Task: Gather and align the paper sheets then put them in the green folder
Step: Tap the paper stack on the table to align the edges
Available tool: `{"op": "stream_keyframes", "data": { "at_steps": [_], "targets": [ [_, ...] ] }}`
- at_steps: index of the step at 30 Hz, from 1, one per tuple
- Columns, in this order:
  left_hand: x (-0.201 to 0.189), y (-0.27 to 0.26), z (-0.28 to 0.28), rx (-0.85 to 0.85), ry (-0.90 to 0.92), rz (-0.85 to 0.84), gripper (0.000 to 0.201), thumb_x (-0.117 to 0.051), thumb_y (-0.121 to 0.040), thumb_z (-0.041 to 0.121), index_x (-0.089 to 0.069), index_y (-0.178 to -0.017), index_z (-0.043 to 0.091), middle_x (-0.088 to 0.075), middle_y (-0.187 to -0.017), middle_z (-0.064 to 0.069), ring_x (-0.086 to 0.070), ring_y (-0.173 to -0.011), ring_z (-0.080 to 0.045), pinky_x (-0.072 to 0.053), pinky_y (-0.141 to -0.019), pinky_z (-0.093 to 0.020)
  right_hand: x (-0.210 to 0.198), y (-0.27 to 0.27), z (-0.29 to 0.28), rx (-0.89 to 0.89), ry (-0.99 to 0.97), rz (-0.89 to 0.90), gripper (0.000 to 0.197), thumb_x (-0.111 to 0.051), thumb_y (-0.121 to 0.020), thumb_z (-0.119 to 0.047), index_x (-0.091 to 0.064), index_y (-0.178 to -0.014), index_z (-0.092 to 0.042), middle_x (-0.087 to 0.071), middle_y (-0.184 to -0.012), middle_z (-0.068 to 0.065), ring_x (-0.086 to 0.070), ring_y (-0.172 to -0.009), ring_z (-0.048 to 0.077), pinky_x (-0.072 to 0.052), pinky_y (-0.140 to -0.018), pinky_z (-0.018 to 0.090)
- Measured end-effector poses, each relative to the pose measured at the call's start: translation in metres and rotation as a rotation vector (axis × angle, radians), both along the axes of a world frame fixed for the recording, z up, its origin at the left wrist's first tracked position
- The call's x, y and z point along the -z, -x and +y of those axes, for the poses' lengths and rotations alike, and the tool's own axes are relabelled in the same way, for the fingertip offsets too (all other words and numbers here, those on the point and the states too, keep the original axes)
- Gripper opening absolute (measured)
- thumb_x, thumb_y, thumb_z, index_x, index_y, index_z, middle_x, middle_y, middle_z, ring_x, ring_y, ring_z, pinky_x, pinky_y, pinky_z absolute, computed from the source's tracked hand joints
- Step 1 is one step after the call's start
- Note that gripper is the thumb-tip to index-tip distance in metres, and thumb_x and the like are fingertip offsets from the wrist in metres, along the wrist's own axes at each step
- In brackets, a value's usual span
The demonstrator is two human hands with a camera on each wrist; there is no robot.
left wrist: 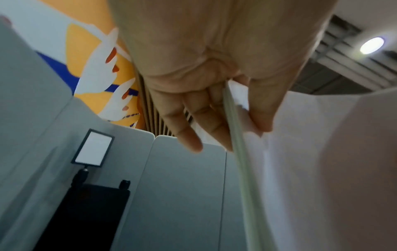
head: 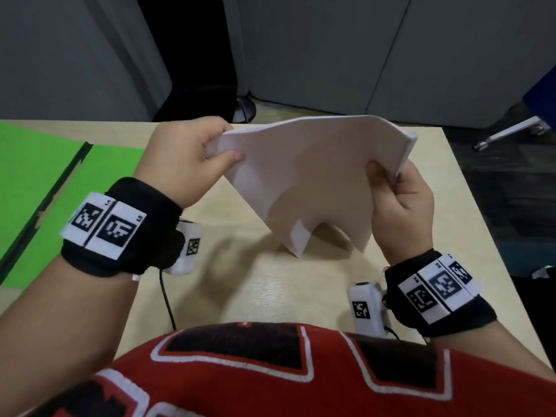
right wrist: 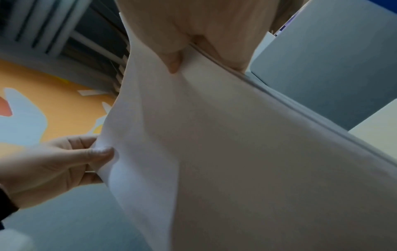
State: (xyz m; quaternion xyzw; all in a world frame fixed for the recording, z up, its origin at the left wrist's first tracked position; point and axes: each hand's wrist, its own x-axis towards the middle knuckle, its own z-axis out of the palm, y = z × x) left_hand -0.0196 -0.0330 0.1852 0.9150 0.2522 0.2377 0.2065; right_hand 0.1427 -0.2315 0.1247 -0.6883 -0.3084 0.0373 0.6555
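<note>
A stack of white paper sheets (head: 304,176) stands on edge above the middle of the wooden table, bowed, with its lower corners near the tabletop. My left hand (head: 192,158) pinches the stack's upper left corner, thumb in front and fingers behind. My right hand (head: 397,191) grips the right edge the same way. The left wrist view has the stack's edge (left wrist: 240,152) running between my fingers and thumb. In the right wrist view the paper (right wrist: 236,152) fills the frame, and the left hand (right wrist: 64,161) holds its far side. The open green folder (head: 45,182) lies flat at the left.
The wooden table (head: 240,290) ends close behind the paper and on the right. Grey partition panels (head: 331,55) stand behind it. A white metal leg (head: 508,132) shows on the floor at the right. A black cable (head: 167,299) hangs from my left wrist.
</note>
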Motion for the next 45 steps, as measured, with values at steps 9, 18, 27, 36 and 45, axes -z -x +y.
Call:
{"op": "stream_keyframes", "data": {
  "at_steps": [9,18,27,36,45],
  "targets": [
    [-0.003,-0.011,-0.016,0.067,0.346,-0.434,0.029,-0.062,-0.085,0.008,-0.058,-0.091,0.036,-0.067,-0.081,0.026,-0.06,-0.075,0.007,-0.046,-0.069,-0.013,-0.005,-0.002,-0.003,-0.007,-0.065,0.043,0.017,-0.057,-0.091,-0.012,-0.059,-0.095,-0.028,-0.064,-0.087,-0.01,-0.061,-0.084,0.008,-0.051,-0.075,0.026],
    [0.005,-0.008,-0.016,0.219,0.529,-0.488,0.04,-0.055,-0.087,-0.002,-0.052,-0.121,0.018,-0.061,-0.109,0.007,-0.06,-0.096,-0.004,-0.049,-0.088,-0.022,-0.009,0.002,-0.001,0.001,-0.126,0.022,0.027,-0.051,-0.091,-0.003,-0.06,-0.099,-0.027,-0.063,-0.087,-0.02,-0.057,-0.086,0.002,-0.047,-0.079,0.022],
    [0.034,-0.02,-0.018,0.109,0.77,-0.245,0.02,-0.069,-0.074,0.025,-0.068,-0.093,0.033,-0.074,-0.09,0.014,-0.068,-0.093,-0.004,-0.054,-0.089,-0.028,-0.001,0.001,0.004,-0.048,-0.009,0.271,0.018,-0.063,-0.09,-0.003,-0.066,-0.108,-0.006,-0.073,-0.081,-0.016,-0.068,-0.079,-0.003,-0.052,-0.07,0.015],
    [0.027,-0.012,-0.018,0.183,0.708,-0.441,0.02,-0.073,-0.075,0.022,-0.07,-0.092,0.032,-0.074,-0.087,0.018,-0.068,-0.09,-0.002,-0.053,-0.083,-0.023,-0.001,-0.005,-0.003,-0.105,-0.12,0.257,0.026,-0.062,-0.087,0.002,-0.059,-0.11,-0.011,-0.068,-0.099,0.001,-0.066,-0.09,0.006,-0.052,-0.079,0.021],
    [0.032,-0.008,-0.006,0.098,0.679,-0.37,0.014,-0.064,-0.078,0.036,-0.072,-0.081,0.047,-0.071,-0.08,0.031,-0.066,-0.082,0.009,-0.052,-0.08,-0.015,-0.002,-0.003,0.004,-0.099,-0.039,0.152,0.028,-0.052,-0.095,0.002,-0.062,-0.094,-0.024,-0.068,-0.083,-0.018,-0.06,-0.081,-0.007,-0.046,-0.075,0.012]
  ]
}}
